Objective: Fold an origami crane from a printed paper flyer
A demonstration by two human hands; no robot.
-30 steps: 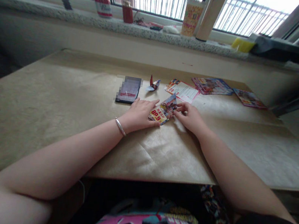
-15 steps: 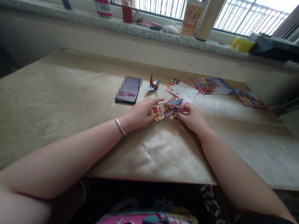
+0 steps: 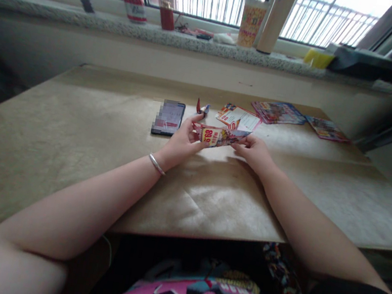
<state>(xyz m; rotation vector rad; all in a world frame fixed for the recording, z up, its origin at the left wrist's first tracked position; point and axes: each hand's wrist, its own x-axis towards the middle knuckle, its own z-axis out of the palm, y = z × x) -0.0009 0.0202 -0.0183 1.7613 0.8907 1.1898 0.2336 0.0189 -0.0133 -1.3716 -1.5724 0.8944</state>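
Observation:
A folded piece of printed paper (image 3: 216, 137), with large red digits on a yellow patch, is held up just above the table between my two hands. My left hand (image 3: 183, 140) grips its left end, thumb in front and fingers behind. At the right end, my right hand (image 3: 251, 150) pinches the paper's lower corner. The paper's upper edge runs nearly level, with a small point sticking up behind it. Just beyond my left fingers stands a small folded paper bird (image 3: 203, 108). To the left of that hand lies a phone (image 3: 169, 118), its screen partly blurred.
A printed sheet (image 3: 242, 118) lies behind the held paper. Stacks of colourful leaflets (image 3: 279, 113) and another leaflet pile (image 3: 326, 129) lie at the back right of the table (image 3: 68, 145). A can (image 3: 133, 2), a patterned cup (image 3: 251, 23) and a yellow item (image 3: 318, 58) stand on the windowsill.
The folded paper has been lifted and tilted, so its upper edge now lies nearly level. My left hand has moved slightly up and left; my right hand has hardly moved.

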